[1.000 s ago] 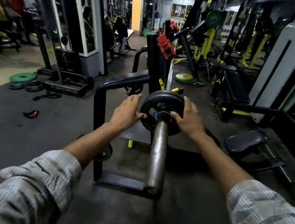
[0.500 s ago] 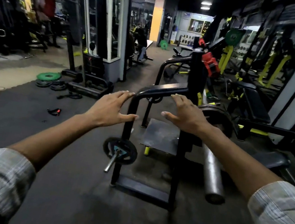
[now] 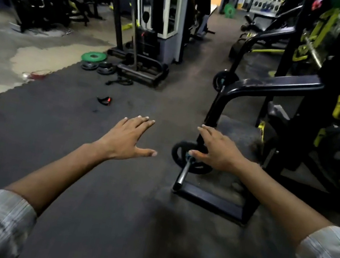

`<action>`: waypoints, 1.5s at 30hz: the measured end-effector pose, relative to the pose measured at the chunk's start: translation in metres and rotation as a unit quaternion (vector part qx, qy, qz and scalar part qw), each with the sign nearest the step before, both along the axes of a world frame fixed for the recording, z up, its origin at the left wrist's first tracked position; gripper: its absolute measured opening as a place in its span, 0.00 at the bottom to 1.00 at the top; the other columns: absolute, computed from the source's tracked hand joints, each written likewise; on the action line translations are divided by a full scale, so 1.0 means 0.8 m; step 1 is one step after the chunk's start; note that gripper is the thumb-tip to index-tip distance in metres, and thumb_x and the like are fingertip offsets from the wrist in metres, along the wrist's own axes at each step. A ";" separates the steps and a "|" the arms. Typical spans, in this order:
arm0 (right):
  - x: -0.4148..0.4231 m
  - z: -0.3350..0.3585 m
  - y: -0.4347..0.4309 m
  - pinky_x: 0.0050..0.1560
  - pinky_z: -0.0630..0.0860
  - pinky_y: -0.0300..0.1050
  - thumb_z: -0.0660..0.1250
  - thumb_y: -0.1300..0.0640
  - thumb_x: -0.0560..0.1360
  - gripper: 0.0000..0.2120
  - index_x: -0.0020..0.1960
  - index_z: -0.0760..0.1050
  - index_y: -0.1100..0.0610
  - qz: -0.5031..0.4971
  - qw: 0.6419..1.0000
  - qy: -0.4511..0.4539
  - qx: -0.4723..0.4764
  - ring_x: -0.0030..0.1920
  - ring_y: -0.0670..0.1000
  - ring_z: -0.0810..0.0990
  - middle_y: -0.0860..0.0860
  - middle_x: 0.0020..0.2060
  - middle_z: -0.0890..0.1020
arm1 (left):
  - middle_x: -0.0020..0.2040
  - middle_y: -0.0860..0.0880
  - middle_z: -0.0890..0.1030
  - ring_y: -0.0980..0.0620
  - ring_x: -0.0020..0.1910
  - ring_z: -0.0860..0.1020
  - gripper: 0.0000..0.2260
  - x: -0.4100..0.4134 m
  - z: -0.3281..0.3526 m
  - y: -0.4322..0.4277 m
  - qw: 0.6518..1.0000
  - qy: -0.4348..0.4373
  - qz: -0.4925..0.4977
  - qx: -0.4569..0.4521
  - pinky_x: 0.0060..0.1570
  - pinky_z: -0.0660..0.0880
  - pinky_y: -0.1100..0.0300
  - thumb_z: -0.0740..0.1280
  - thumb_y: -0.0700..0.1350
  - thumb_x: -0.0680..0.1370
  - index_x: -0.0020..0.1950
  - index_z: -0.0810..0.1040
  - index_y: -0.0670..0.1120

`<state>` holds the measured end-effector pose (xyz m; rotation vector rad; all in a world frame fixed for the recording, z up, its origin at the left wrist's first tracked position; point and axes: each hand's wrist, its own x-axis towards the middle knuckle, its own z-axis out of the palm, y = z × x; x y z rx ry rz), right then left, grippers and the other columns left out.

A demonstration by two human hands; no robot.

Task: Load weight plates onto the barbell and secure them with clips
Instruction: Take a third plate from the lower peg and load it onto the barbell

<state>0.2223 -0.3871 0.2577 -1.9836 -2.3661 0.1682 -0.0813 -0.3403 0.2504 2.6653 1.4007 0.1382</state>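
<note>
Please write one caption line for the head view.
Both empty hands, left hand and right hand, open above dark gym floor.

Hands: two, left hand (image 3: 127, 137) and right hand (image 3: 217, 150), both spread wide, nothing held.
Green plate (image 3: 93, 57): one, flat on the floor (image 3: 73, 135).
Dark plates (image 3: 98, 67): two beside it.
Small plate on rack peg (image 3: 183, 153): one.
Clip (image 3: 104, 100): one, on the floor.
</note>
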 end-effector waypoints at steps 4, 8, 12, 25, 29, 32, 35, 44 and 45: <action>-0.028 -0.050 0.097 0.79 0.61 0.56 0.64 0.33 0.78 0.45 0.84 0.53 0.56 0.016 1.000 -0.015 -0.015 0.82 0.56 0.59 0.55 0.84 0.56 | 0.83 0.49 0.57 0.48 0.83 0.54 0.48 -0.022 -0.047 0.099 1.000 0.000 0.003 -0.025 0.81 0.52 0.44 0.59 0.76 0.72 0.84 0.52 0.51; -0.046 -0.090 0.202 0.81 0.57 0.57 0.64 0.32 0.77 0.46 0.84 0.52 0.55 0.019 0.999 -0.013 -0.025 0.83 0.56 0.56 0.54 0.84 0.55 | 0.83 0.49 0.57 0.48 0.83 0.54 0.49 -0.032 -0.082 0.209 0.998 0.011 0.000 -0.054 0.81 0.52 0.44 0.57 0.78 0.71 0.84 0.53 0.51; -0.061 -0.094 0.305 0.80 0.57 0.57 0.63 0.32 0.77 0.45 0.84 0.52 0.55 0.020 0.999 -0.005 -0.036 0.83 0.57 0.56 0.55 0.84 0.55 | 0.83 0.49 0.57 0.48 0.83 0.55 0.49 -0.044 -0.086 0.317 0.996 0.012 0.009 -0.085 0.81 0.52 0.44 0.58 0.78 0.70 0.84 0.52 0.51; -0.065 -0.128 0.741 0.80 0.58 0.58 0.63 0.33 0.79 0.43 0.83 0.54 0.55 -0.033 0.997 0.002 -0.066 0.83 0.57 0.57 0.55 0.83 0.56 | 0.83 0.48 0.60 0.47 0.82 0.56 0.48 -0.047 -0.143 0.775 0.995 -0.015 -0.016 -0.097 0.80 0.54 0.43 0.62 0.75 0.71 0.83 0.56 0.50; -0.057 -0.134 0.886 0.80 0.58 0.57 0.63 0.34 0.79 0.42 0.83 0.54 0.55 -0.069 0.995 0.008 -0.077 0.82 0.57 0.58 0.56 0.83 0.56 | 0.83 0.48 0.59 0.47 0.82 0.56 0.47 -0.030 -0.150 0.942 0.993 -0.009 -0.034 -0.111 0.81 0.54 0.44 0.64 0.74 0.72 0.83 0.56 0.50; -0.037 -0.124 0.982 0.80 0.58 0.57 0.62 0.34 0.79 0.42 0.83 0.54 0.55 -0.105 0.991 0.016 -0.077 0.82 0.56 0.58 0.56 0.83 0.57 | 0.83 0.49 0.59 0.48 0.82 0.56 0.48 -0.001 -0.133 1.067 0.990 0.002 -0.074 -0.123 0.81 0.53 0.44 0.63 0.75 0.71 0.83 0.56 0.51; -0.005 -0.120 1.065 0.80 0.58 0.56 0.62 0.34 0.79 0.41 0.83 0.55 0.54 -0.147 0.986 0.035 -0.077 0.82 0.56 0.59 0.55 0.83 0.57 | 0.83 0.49 0.60 0.48 0.82 0.56 0.48 0.043 -0.122 1.184 0.985 0.015 -0.113 -0.127 0.81 0.54 0.44 0.61 0.76 0.70 0.83 0.56 0.51; 0.148 -0.165 1.320 0.78 0.61 0.58 0.63 0.34 0.78 0.41 0.83 0.56 0.54 -0.219 0.972 0.049 -0.073 0.81 0.56 0.60 0.55 0.82 0.59 | 0.83 0.50 0.61 0.49 0.82 0.57 0.48 0.228 -0.160 1.485 0.972 0.033 -0.207 -0.109 0.81 0.54 0.46 0.60 0.77 0.70 0.83 0.57 0.51; 0.176 -0.171 1.361 0.78 0.61 0.58 0.63 0.34 0.78 0.41 0.83 0.56 0.55 -0.233 0.968 0.053 -0.078 0.81 0.56 0.61 0.55 0.82 0.59 | 0.82 0.50 0.61 0.49 0.82 0.57 0.48 0.260 -0.166 1.528 0.971 0.039 -0.203 -0.119 0.81 0.54 0.45 0.60 0.77 0.70 0.83 0.57 0.51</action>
